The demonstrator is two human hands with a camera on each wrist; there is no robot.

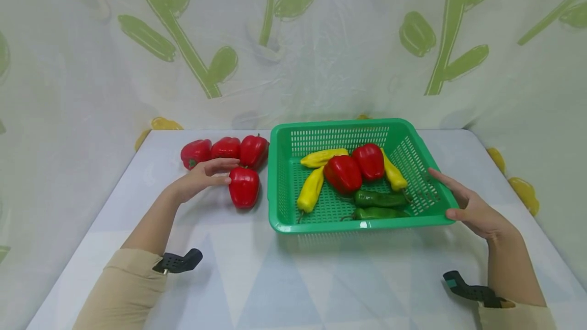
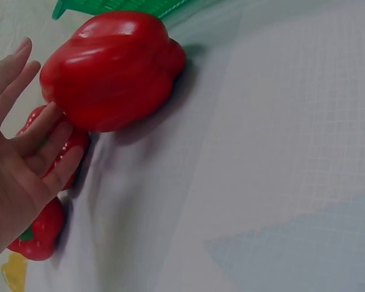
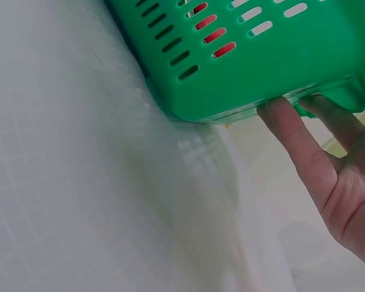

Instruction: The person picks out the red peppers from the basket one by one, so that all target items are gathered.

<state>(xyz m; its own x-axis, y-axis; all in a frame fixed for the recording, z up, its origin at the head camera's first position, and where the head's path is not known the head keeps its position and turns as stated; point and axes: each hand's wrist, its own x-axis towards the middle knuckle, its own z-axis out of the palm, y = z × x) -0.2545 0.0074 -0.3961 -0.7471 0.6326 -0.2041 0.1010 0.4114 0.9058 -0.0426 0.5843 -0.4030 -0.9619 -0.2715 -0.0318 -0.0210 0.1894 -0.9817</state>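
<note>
1. At the left of the centre, your left hand [image 1: 197,181] is spread, its fingers loosely extended rather than wrapped round anything; the thumb tip meets the left edge of the front red bell pepper [image 1: 244,187].
2. Beyond your fingers, left of the frame's middle, three more red bell peppers stand in a row: the leftmost pepper [image 1: 196,153], the middle pepper [image 1: 225,147] and the rightmost pepper [image 1: 254,152], the last one close against the basket's left side.
3. That front pepper lies on the white table [image 1: 220,299], just right of your left hand and just left of the basket. Its long axis runs roughly up and down the frame, nearly along the basket's left wall. Your left hand is clearly nearer; your right is across the basket.
4. Right of centre, the green plastic basket [image 1: 321,228] holds three long yellow peppers [image 1: 311,190], two red bell peppers [image 1: 343,174] near its middle, and two long green peppers [image 1: 379,199] towards its lower right.
5. At the right, your right hand [image 1: 481,213] holds the basket's rim round its lower right corner, thumb and index finger apart; you cannot tell how the remaining fingers lie.
</note>
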